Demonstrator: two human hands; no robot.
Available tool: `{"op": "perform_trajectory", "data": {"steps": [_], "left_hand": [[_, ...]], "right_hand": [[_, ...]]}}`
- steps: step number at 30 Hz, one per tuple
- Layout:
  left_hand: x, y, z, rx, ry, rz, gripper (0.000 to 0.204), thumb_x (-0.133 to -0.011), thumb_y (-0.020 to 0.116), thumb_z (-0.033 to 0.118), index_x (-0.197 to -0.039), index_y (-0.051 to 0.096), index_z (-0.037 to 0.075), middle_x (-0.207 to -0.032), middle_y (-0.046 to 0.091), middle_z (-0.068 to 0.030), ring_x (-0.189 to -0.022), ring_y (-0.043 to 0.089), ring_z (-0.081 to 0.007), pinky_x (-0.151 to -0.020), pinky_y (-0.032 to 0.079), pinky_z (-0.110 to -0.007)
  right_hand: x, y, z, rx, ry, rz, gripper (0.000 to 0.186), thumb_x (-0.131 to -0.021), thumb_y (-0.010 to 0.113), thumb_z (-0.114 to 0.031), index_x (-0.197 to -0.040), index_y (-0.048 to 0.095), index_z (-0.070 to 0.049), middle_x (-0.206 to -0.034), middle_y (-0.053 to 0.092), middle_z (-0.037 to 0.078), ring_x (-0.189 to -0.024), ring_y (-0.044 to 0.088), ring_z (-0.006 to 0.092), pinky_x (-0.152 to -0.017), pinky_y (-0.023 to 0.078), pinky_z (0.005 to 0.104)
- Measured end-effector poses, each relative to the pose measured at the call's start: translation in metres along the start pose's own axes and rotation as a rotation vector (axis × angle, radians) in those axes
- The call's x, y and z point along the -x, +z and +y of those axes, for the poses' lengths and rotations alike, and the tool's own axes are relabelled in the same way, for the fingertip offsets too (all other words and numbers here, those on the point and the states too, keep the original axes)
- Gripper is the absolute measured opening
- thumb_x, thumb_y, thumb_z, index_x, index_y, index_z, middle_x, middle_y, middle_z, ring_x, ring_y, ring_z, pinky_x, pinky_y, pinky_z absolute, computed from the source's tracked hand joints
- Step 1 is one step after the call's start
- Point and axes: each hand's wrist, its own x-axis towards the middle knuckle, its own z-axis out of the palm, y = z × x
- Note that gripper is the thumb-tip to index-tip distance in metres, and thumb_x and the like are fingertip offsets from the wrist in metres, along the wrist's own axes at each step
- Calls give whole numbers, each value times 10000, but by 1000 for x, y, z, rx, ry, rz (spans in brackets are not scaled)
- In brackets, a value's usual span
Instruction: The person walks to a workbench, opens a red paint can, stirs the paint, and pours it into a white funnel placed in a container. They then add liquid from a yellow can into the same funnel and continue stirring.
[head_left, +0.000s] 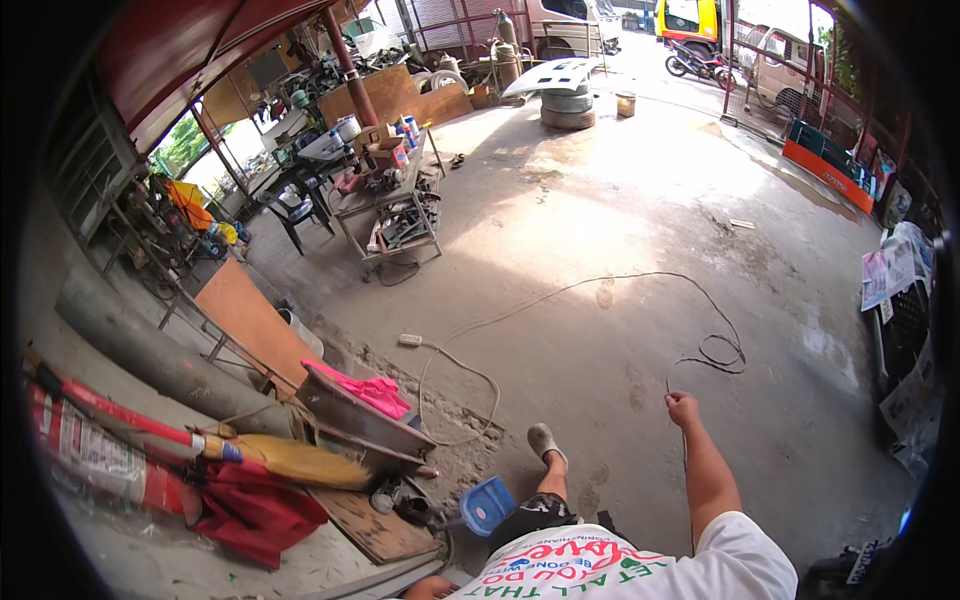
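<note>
My right hand (682, 408) is closed around a thin dark cord (712, 362), with my arm stretched out ahead over the floor. From that hand the cord drops in a small loop, then arcs far to the left across the concrete. A white extension socket (410, 340) lies at the left, its pale cable curled on the floor beside it. Only a bit of my left hand (432, 588) shows at the lower edge, next to my shirt; its fingers cannot be made out.
A cluttered metal work table (395, 197) stands at the far left. Nearer left are a broom (290, 458), a pink cloth (360, 388), a blue plastic dustpan (487, 505) and boards. Stacked tires (568, 108) carry a white panel at the back. A paper-covered car part (900, 310) stands right.
</note>
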Motion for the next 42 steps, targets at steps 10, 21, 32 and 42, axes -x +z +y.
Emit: {"op": "perform_trajectory", "data": {"steps": [10,21,32,42], "left_hand": [[-109,-136,467,-311,325,106,313,-913,740,343,-1117,783,110,-974,789,-84,-809,729,-197,-744,570,-396],[-146,-381,818,236,862,449,290,-953,710,291,-1128,765,67,-876,766,-66,-808,711,-153,-753,566,-334],[-154,-543,782,640,-69,82,322,-987,652,311,-1222,716,101,-1029,748,-52,-835,717,-225,-667,556,-420],[-256,-815,887,879,93,29,325,-981,672,250,-1249,697,66,-1030,733,-58,-898,703,-215,-738,559,-403]], "right_hand": [[-122,173,-75,21,431,-727,342,-947,722,-313,-1230,765,-126,-1014,790,64,-808,770,206,-721,621,382],[-458,265,-132,1001,-111,-1141,371,-978,608,-375,-1104,744,-53,-1038,760,133,-897,752,231,-788,595,408],[-825,689,-878,626,-736,-677,316,-942,574,-289,-1081,766,-81,-1199,732,177,-1128,691,375,-960,566,456],[-744,982,-1120,466,-1027,-891,260,-983,566,-265,-1033,725,-65,-1145,728,162,-1023,693,388,-850,569,464]]}}
